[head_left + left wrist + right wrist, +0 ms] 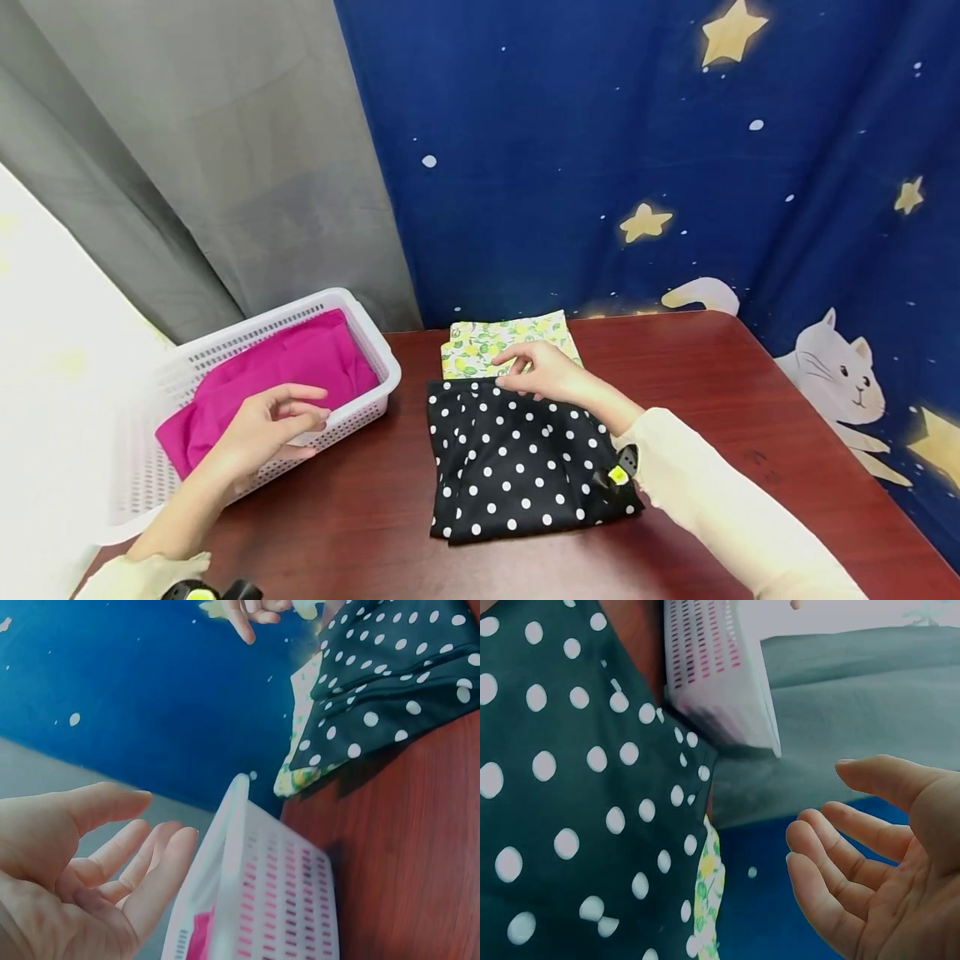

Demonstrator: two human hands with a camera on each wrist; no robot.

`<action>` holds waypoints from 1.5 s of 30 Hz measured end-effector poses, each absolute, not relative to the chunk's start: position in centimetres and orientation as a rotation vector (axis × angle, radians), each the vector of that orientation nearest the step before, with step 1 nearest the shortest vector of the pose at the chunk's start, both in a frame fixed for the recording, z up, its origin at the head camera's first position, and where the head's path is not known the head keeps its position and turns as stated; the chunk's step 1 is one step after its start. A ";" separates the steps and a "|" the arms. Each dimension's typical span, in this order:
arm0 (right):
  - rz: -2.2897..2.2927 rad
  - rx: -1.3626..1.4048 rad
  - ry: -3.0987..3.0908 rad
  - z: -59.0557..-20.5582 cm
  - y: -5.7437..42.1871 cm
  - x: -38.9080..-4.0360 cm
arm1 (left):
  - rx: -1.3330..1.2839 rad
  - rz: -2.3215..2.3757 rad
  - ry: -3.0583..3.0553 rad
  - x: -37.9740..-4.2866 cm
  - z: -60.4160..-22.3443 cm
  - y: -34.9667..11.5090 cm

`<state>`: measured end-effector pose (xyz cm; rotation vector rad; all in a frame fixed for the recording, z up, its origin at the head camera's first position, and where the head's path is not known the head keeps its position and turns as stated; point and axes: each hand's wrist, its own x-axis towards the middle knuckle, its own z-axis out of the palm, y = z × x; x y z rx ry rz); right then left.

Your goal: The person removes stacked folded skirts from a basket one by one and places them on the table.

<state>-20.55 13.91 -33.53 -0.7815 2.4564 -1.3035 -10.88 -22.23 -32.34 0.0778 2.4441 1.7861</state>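
My left hand (262,425) hovers over the near rim of a white plastic basket (382,358), its fingers loosely bent around nothing. Inside the basket lies a magenta cloth (292,358). My right hand (543,371) is above the far edge of a folded black cloth with white dots (510,467); its fingers are relaxed and hold nothing in the right wrist view. Behind the dotted cloth, and partly covered by it, a white cloth with a lemon print (480,346) lies at the table's back edge.
The dark red wooden table (697,392) carries the basket and cloths. At its back hang a grey curtain (247,167) and a blue curtain (570,167) with stars and a cat. A bright white surface (45,375) stands at the left.
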 end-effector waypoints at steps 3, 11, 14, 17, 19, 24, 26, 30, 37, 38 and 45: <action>-1.288 -0.830 2.445 -33.2 13.0 -20.8 | 0.068 1.815 2.425 -10.9 -32.2 -23.0; -1.243 -0.945 2.423 -32.7 10.1 -21.7 | 0.071 1.846 2.403 -10.7 -32.1 -25.3; -1.232 -0.999 2.415 -32.5 9.0 -22.0 | 0.057 1.835 2.408 -10.5 -32.2 -26.1; -1.224 -1.020 2.402 -32.3 7.8 -22.2 | 0.043 1.831 2.401 -10.3 -32.3 -27.2; -1.220 -1.012 2.397 -32.1 6.8 -22.4 | 0.040 1.845 2.385 -10.2 -32.4 -28.0; -1.203 -0.957 2.365 -31.9 4.0 -22.7 | 0.048 1.976 2.258 -10.3 -32.8 -30.0; -1.204 -0.944 2.343 -31.8 2.9 -22.9 | 0.045 2.027 2.204 -10.3 -32.9 -30.7; -1.189 -0.937 2.352 -31.5 1.0 -23.1 | 0.014 2.057 2.174 -10.2 -33.2 -32.2; -1.099 -0.964 2.408 -31.2 -1.6 -22.9 | -0.088 2.071 2.171 -9.7 -33.8 -34.8; -1.093 -0.960 2.407 -31.1 -2.0 -23.0 | -0.096 2.084 2.155 -9.6 -33.9 -35.2; -1.151 -0.856 2.371 -30.5 -4.5 -24.1 | -0.276 2.009 2.169 -9.6 -33.9 -37.2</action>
